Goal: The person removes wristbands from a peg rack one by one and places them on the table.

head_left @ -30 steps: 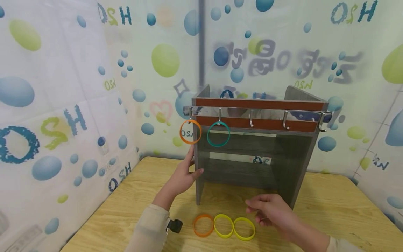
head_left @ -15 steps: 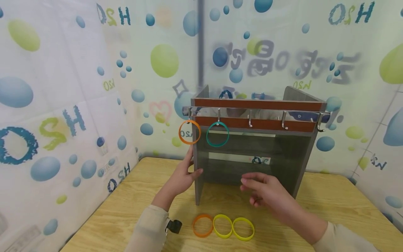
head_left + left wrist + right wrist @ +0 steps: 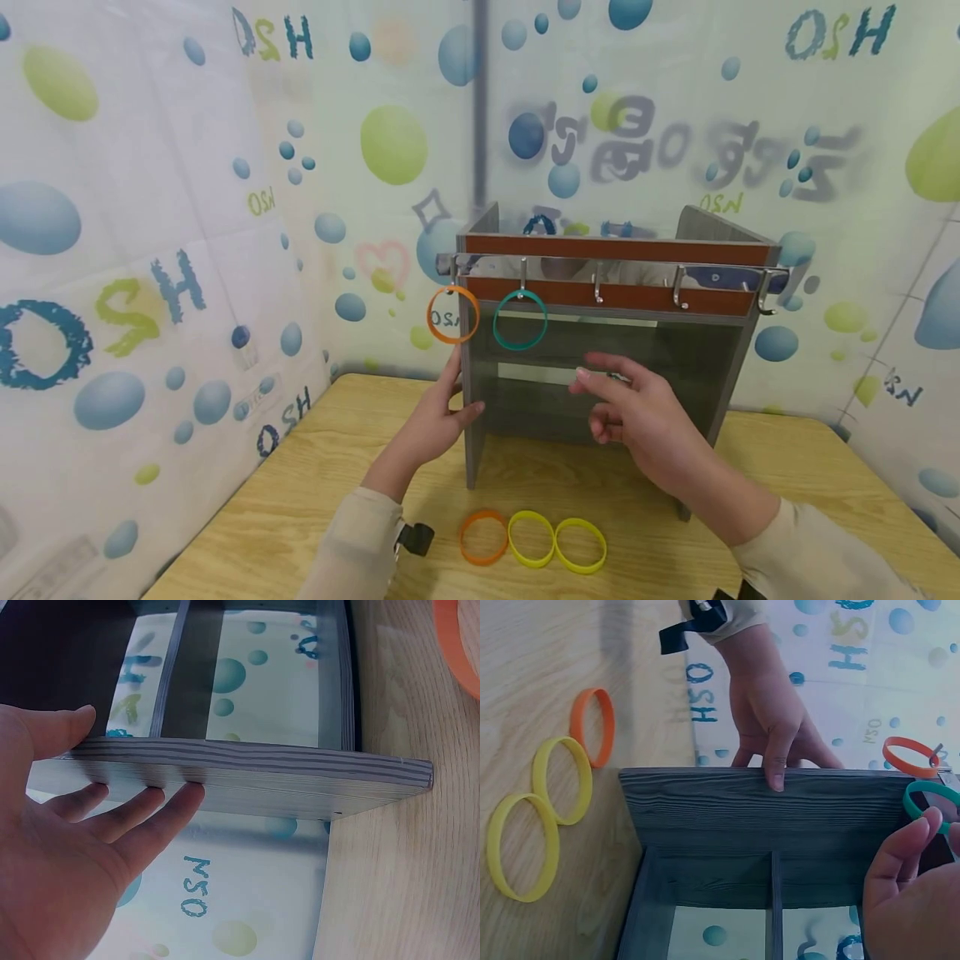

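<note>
My left hand (image 3: 435, 417) grips the left side panel of a small grey wooden shelf (image 3: 476, 417). In the left wrist view, the thumb (image 3: 71, 729) lies on one side of the panel and several fingers on the other. My right hand (image 3: 645, 408) is raised before the shelf's opening, fingers loosely bent, with nothing visible in them. Above it runs a metal hook rail (image 3: 637, 271). An orange wristband (image 3: 431, 325) hangs from the leftmost hook and a teal wristband (image 3: 497, 333) from the one beside it.
On the wooden table (image 3: 300, 508), in front of the shelf, lie another orange wristband (image 3: 465, 546) and two yellow wristbands, one in the middle (image 3: 514, 546) and one at the right (image 3: 570, 567). The other hooks (image 3: 678, 292) carry nothing. A patterned curtain (image 3: 300, 208) hangs behind.
My right hand has risen from low above the table near the yellow wristbands to in front of the shelf's opening. The left hand and the wristbands have stayed put.
</note>
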Tool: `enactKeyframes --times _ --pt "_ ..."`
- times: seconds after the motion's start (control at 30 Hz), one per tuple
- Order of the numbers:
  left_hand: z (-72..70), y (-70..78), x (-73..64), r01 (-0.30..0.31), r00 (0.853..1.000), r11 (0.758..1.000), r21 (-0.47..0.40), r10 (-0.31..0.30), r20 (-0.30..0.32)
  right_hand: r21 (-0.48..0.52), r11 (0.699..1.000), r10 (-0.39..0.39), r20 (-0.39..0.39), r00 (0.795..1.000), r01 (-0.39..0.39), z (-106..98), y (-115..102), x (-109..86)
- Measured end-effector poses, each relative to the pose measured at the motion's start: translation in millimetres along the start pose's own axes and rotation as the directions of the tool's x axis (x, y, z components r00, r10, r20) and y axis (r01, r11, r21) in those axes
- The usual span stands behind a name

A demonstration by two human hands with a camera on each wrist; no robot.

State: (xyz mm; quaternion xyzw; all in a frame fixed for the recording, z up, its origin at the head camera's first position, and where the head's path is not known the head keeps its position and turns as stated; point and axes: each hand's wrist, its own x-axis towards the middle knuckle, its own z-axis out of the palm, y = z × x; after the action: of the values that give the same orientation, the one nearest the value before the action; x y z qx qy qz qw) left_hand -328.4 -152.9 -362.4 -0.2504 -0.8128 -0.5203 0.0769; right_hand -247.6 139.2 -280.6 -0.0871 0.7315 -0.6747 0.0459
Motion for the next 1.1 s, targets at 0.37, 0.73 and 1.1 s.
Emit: enactKeyframes --times 0.37,0.73,1.1 --pt "-1.0 -0.2 0.3 -0.001 1.000 1.000 0.000 0.001 -0.001 0.025 0.998 -0.056 0.032 0.998 0.055 16 -17 4.0" --pt "-0.5 3.5 -2.2 0.015 1.000 1.000 0.016 -0.015 -0.012 0.023 0.997 -0.074 0.055 0.996 0.073 32 -28 15.0" --pt "-0.4 1.5 -1.5 0.007 1.000 1.000 0.008 -0.007 -0.008 0.015 0.996 -0.083 0.028 0.996 0.083 37 -31 21.7"
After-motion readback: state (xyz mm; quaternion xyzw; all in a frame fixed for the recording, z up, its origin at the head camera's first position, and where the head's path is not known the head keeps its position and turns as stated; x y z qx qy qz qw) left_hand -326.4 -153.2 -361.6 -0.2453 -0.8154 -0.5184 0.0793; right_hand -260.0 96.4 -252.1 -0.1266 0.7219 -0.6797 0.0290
